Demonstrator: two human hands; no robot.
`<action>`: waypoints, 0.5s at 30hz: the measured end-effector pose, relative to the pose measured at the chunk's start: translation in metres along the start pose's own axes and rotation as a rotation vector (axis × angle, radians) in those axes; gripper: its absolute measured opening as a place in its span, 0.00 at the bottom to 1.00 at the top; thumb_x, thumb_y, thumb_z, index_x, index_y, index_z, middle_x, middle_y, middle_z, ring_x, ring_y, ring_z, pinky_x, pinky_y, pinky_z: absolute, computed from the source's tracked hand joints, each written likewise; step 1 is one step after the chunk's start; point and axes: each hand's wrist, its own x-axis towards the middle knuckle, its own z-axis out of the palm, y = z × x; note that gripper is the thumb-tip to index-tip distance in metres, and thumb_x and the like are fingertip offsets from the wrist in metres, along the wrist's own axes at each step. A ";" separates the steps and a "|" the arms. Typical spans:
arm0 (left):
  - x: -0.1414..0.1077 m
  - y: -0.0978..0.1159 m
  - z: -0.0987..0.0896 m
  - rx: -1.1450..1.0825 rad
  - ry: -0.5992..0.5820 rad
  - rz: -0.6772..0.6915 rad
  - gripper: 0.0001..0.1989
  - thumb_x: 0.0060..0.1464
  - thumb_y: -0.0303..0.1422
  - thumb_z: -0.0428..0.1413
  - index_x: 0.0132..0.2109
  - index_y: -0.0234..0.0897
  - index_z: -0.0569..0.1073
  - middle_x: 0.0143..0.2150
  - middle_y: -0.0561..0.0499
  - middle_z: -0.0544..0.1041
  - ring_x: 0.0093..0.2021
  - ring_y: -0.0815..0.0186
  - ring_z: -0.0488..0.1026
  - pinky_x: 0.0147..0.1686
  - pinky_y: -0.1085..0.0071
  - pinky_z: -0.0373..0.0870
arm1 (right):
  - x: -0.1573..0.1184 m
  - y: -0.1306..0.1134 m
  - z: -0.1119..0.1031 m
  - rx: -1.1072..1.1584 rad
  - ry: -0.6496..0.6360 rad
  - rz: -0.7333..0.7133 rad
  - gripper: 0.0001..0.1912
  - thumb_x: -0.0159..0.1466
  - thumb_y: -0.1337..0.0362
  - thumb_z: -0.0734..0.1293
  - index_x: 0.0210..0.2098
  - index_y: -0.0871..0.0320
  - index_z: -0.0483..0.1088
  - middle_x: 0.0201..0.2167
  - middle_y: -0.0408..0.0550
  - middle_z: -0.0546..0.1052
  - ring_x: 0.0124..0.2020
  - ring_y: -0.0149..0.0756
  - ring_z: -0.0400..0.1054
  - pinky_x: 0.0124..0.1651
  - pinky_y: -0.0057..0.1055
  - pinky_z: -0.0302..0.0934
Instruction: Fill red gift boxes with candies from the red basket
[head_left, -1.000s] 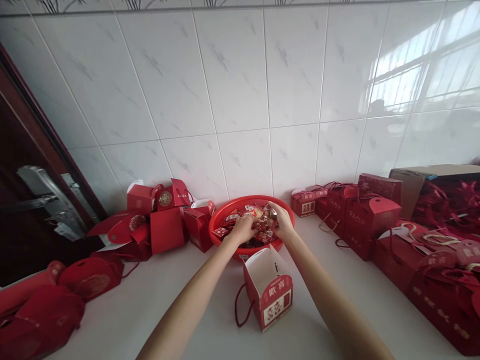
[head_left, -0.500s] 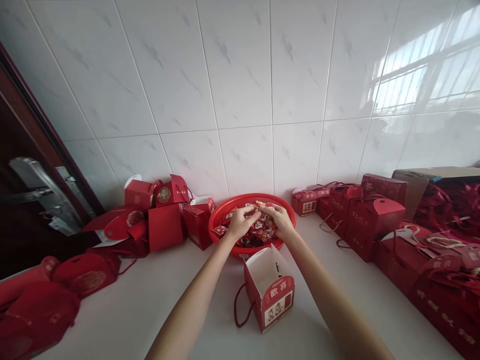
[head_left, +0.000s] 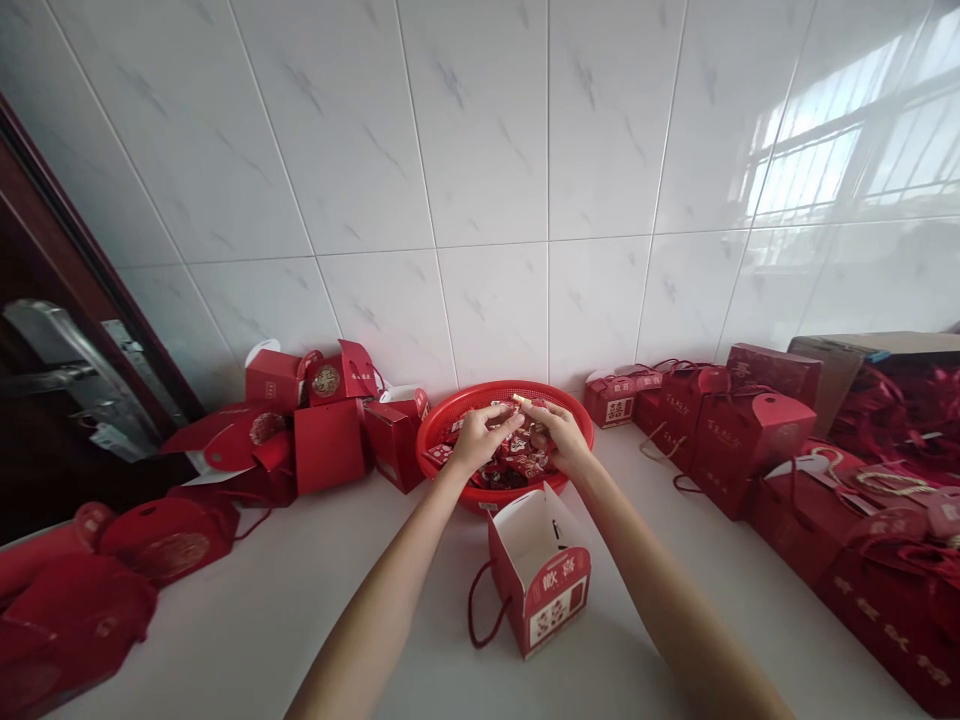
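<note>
Both hands reach into a red plastic basket (head_left: 429, 425) filled with small wrapped candies (head_left: 517, 462), mostly red. My left hand (head_left: 480, 437) is closed over the pile, with thumb and fingers pinched; what they hold, if anything, is hidden. Opposite it, my right hand (head_left: 561, 436) is closed, and a small pale-tipped piece (head_left: 519, 399) shows at its fingertips, too small to name. Between my forearms, in front of the basket, stands a red and white gift box (head_left: 540, 590) with its top open and a dark red cord handle on its left side.
Red gift boxes (head_left: 330, 447) of several shapes line the left side, beside a dark door with a metal handle (head_left: 56, 345). More red boxes (head_left: 750, 445) and a cardboard carton (head_left: 814, 375) with dark red contents stand on the right. A tiled wall (head_left: 495, 160) rises behind the basket.
My hands stay over the basket, with the fingers shifting slightly around the small pale-tipped piece. The view has tilted a little; the open gift box has not moved.
</note>
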 end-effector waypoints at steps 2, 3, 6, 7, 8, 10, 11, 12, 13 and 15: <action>0.000 0.002 0.000 0.019 0.037 -0.006 0.20 0.54 0.49 0.58 0.36 0.36 0.81 0.37 0.48 0.83 0.44 0.55 0.78 0.47 0.64 0.73 | 0.002 0.000 -0.002 0.048 0.030 0.011 0.20 0.43 0.59 0.79 0.20 0.57 0.64 0.13 0.32 0.58 0.13 0.21 0.48 0.15 0.24 0.41; 0.001 0.002 -0.001 0.058 0.088 -0.025 0.20 0.57 0.48 0.54 0.35 0.37 0.80 0.37 0.48 0.83 0.43 0.57 0.78 0.47 0.65 0.73 | 0.003 -0.001 -0.004 0.079 0.058 0.020 0.20 0.44 0.60 0.79 0.20 0.56 0.62 0.13 0.32 0.57 0.13 0.21 0.48 0.15 0.24 0.41; 0.004 0.001 -0.007 0.265 0.272 -0.157 0.17 0.61 0.39 0.48 0.35 0.38 0.79 0.38 0.48 0.83 0.43 0.59 0.79 0.43 0.68 0.73 | 0.006 -0.003 -0.007 0.147 0.147 0.049 0.23 0.47 0.62 0.77 0.18 0.55 0.56 0.12 0.32 0.56 0.13 0.21 0.47 0.15 0.25 0.42; 0.004 0.000 -0.009 0.336 0.308 -0.204 0.15 0.60 0.35 0.48 0.36 0.38 0.79 0.39 0.48 0.83 0.44 0.59 0.79 0.42 0.68 0.73 | 0.007 -0.004 -0.007 0.156 0.167 0.058 0.23 0.47 0.62 0.76 0.18 0.55 0.55 0.12 0.33 0.56 0.13 0.21 0.47 0.15 0.25 0.43; 0.005 -0.001 -0.010 0.397 0.322 -0.241 0.13 0.58 0.32 0.49 0.37 0.38 0.79 0.40 0.47 0.83 0.44 0.59 0.79 0.43 0.68 0.73 | 0.007 -0.004 -0.008 0.159 0.179 0.063 0.24 0.48 0.62 0.76 0.18 0.55 0.54 0.12 0.33 0.56 0.13 0.21 0.46 0.15 0.25 0.43; 0.005 -0.003 -0.011 0.477 0.300 -0.282 0.10 0.54 0.27 0.52 0.38 0.38 0.78 0.41 0.45 0.83 0.45 0.57 0.79 0.45 0.66 0.72 | 0.008 -0.004 -0.008 0.159 0.188 0.071 0.25 0.50 0.61 0.75 0.18 0.54 0.52 0.11 0.33 0.57 0.13 0.21 0.46 0.15 0.25 0.44; 0.004 -0.003 -0.011 0.518 0.275 -0.299 0.09 0.52 0.26 0.54 0.38 0.37 0.78 0.41 0.44 0.83 0.45 0.55 0.78 0.46 0.64 0.72 | 0.009 -0.004 -0.007 0.157 0.191 0.074 0.25 0.50 0.60 0.75 0.18 0.54 0.51 0.11 0.33 0.57 0.13 0.21 0.46 0.15 0.25 0.44; 0.003 -0.004 -0.010 0.561 0.244 -0.314 0.08 0.50 0.26 0.56 0.37 0.37 0.78 0.41 0.43 0.83 0.46 0.53 0.78 0.47 0.62 0.71 | 0.009 -0.003 -0.007 0.152 0.192 0.076 0.26 0.50 0.59 0.75 0.18 0.54 0.50 0.11 0.34 0.57 0.13 0.22 0.45 0.15 0.25 0.44; 0.002 -0.004 -0.008 0.604 0.209 -0.328 0.08 0.48 0.26 0.59 0.37 0.37 0.78 0.42 0.42 0.82 0.47 0.50 0.78 0.48 0.59 0.71 | 0.009 -0.003 -0.007 0.145 0.193 0.076 0.27 0.51 0.57 0.75 0.19 0.54 0.50 0.11 0.34 0.57 0.13 0.22 0.45 0.15 0.25 0.44; 0.000 -0.005 -0.005 0.682 0.139 -0.342 0.12 0.43 0.27 0.64 0.38 0.37 0.78 0.45 0.39 0.81 0.51 0.44 0.75 0.50 0.53 0.68 | 0.009 -0.001 -0.007 0.133 0.197 0.076 0.28 0.51 0.53 0.75 0.19 0.53 0.49 0.11 0.34 0.56 0.13 0.23 0.46 0.15 0.26 0.44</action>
